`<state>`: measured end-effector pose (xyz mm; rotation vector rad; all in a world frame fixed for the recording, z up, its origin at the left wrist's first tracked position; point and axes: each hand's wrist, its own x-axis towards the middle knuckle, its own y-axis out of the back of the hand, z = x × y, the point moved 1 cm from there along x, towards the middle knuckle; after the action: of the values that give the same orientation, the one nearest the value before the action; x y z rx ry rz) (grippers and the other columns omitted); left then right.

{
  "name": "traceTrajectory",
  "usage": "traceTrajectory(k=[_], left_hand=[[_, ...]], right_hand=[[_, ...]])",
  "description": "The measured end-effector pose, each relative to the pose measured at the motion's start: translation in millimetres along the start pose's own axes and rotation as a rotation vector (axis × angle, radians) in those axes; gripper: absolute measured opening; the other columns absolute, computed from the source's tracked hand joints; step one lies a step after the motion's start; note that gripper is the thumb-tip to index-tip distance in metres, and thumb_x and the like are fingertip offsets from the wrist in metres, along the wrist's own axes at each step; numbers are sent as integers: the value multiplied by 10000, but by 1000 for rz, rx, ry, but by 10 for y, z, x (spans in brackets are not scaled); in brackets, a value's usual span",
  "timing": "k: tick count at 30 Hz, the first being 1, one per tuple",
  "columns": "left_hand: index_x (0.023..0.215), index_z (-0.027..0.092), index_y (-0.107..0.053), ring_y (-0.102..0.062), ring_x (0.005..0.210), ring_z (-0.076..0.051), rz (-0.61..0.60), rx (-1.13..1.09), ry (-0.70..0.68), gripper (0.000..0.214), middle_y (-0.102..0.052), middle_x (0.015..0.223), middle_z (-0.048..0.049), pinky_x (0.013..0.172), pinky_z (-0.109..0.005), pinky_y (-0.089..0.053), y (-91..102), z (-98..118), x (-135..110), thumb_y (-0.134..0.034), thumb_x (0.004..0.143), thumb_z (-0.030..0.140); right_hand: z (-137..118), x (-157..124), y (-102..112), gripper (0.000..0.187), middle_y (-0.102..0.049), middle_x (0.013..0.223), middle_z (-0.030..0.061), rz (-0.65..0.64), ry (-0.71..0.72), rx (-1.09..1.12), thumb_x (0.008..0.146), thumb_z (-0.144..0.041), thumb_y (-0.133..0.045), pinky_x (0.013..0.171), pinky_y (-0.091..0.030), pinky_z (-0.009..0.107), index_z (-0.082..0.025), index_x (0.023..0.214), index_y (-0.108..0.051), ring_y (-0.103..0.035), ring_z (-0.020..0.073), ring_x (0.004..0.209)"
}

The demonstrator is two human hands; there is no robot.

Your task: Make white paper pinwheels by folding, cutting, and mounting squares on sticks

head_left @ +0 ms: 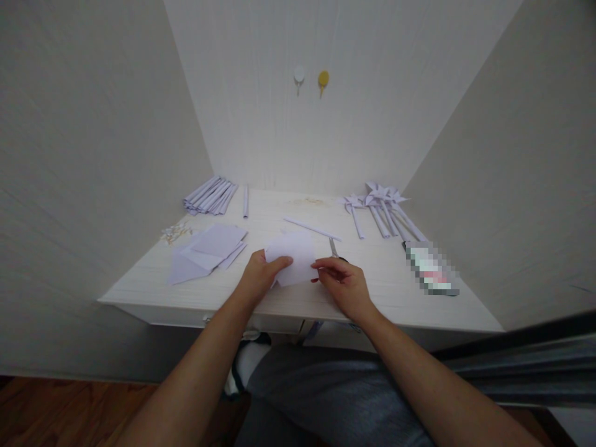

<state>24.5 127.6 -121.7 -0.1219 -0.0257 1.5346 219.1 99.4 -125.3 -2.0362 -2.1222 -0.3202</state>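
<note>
A sheet of pale paper (pixel 298 248) is held above the desk in front of me. My left hand (pixel 264 272) grips its left side, thumb on top and the fingers hidden beneath. My right hand (pixel 342 279) is at the paper's right edge, thumb and fingertips pinched together there. Just behind my right hand lies a pair of scissors (pixel 333 247), its handles partly covered by that hand. Beyond the paper a thin rolled paper stick (pixel 313 229) rests slantwise on the desk.
To the left are paper sheets (pixel 209 245), small pale pieces (pixel 177 232) and a pile of paper tubes (pixel 212 195), with a single tube (pixel 246 202) beside it. Paper pinwheels (pixel 382 198) lie back right, near a blurred-out phone-like object (pixel 431 270). Walls enclose the white desk (pixel 395 304).
</note>
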Motion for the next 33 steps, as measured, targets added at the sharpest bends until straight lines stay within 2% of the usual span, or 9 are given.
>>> traceTrajectory(k=[6,10,14,22,26,33], left_hand=[[884,110,-741,-666,649,-218,6,4,10,345,-761,788,-92,602,-306,-505,-14,13,-13,-783,656,366],[877,110,-752,-666,670,-218,1,21,2,359,-761,785,-90,628,-309,-504,-12,20,-19,-793,660,392],[907,109,-761,-676,717,-230,-7,51,-8,388,-768,816,-90,662,-317,-506,-6,29,-23,-806,656,401],[880,114,-753,-649,657,-200,-24,63,-9,369,-762,803,-75,605,-294,-486,-20,43,-46,-796,669,413],[827,121,-745,-608,587,-171,-30,65,-8,331,-731,716,-46,556,-271,-450,-21,52,-57,-795,677,412],[790,130,-747,-599,583,-163,-34,77,-14,298,-725,703,-33,564,-269,-451,-19,56,-49,-799,663,394]], right_hand=[[0,8,-10,152,-783,816,25,-10,-24,20,738,-328,-779,704,-642,351,-220,844,-770,-731,184,685],[-11,17,-12,187,-783,785,34,-2,-42,22,741,-377,-799,671,-633,345,-214,827,-767,-738,196,675],[-13,25,-7,188,-788,777,34,11,-57,18,726,-374,-811,678,-621,343,-216,814,-760,-742,199,684],[-21,41,7,152,-784,775,32,23,-68,-15,732,-355,-795,716,-579,333,-218,791,-765,-722,193,727],[-5,47,8,150,-781,754,36,30,-72,-31,703,-346,-810,689,-566,329,-216,758,-759,-713,198,713],[6,46,2,187,-793,764,46,42,-76,-42,687,-387,-817,691,-573,338,-223,742,-748,-722,210,722]])
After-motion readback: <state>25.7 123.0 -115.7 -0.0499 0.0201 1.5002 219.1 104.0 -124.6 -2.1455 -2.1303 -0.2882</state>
